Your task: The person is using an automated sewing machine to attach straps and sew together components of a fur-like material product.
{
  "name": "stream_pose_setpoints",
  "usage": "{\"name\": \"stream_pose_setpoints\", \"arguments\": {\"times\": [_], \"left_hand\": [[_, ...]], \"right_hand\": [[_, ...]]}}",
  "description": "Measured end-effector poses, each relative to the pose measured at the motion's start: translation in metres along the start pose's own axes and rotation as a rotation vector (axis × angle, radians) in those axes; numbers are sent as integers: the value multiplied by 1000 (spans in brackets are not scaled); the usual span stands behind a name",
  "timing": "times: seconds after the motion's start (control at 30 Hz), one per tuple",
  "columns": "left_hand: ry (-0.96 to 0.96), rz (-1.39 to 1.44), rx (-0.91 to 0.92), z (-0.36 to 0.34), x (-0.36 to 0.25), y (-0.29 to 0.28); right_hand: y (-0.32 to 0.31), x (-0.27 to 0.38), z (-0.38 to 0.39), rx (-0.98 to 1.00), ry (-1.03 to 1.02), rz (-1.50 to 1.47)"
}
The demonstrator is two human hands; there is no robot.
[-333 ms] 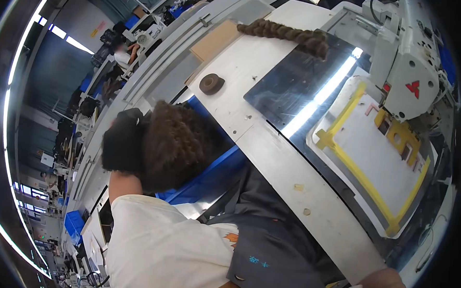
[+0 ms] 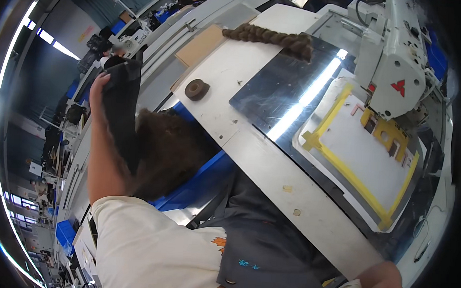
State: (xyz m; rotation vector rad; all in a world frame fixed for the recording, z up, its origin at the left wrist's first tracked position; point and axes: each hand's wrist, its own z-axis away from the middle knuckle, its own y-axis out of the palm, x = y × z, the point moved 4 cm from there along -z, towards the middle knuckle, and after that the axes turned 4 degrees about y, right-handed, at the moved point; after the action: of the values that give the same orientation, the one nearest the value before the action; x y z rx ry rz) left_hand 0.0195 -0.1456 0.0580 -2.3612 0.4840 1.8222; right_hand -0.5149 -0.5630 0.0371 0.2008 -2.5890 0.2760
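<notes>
Cloth (image 2: 123,104), black, is hanging from your clasping left hand (image 2: 99,87) beside blurred brown fur (image 2: 167,148), which is partly hiding a blue bin (image 2: 197,181). Your right hand (image 2: 382,286) is appearing blurred by the table (image 2: 317,229), its grip impossible to tell.

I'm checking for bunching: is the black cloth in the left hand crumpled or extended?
Extended: the black cloth runs long from the left hand down beside the shaggy brown fur.
</notes>
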Motion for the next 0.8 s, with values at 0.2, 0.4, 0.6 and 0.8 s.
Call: {"name": "stream_pose_setpoints", "arguments": {"times": [0.2, 0.4, 0.6, 0.8], "left_hand": [[161, -596, 587, 33, 46, 229], [459, -569, 1206, 127, 124, 398], [1, -62, 1514, 209, 162, 476], [326, -350, 1163, 151, 194, 501]], "right_hand": [[-22, -22, 35, -111, 741, 727], [-9, -147, 111, -535, 1399, 6], [-9, -169, 146, -1016, 1208, -26], [-33, -153, 184, -1291, 1258, 39]]}}
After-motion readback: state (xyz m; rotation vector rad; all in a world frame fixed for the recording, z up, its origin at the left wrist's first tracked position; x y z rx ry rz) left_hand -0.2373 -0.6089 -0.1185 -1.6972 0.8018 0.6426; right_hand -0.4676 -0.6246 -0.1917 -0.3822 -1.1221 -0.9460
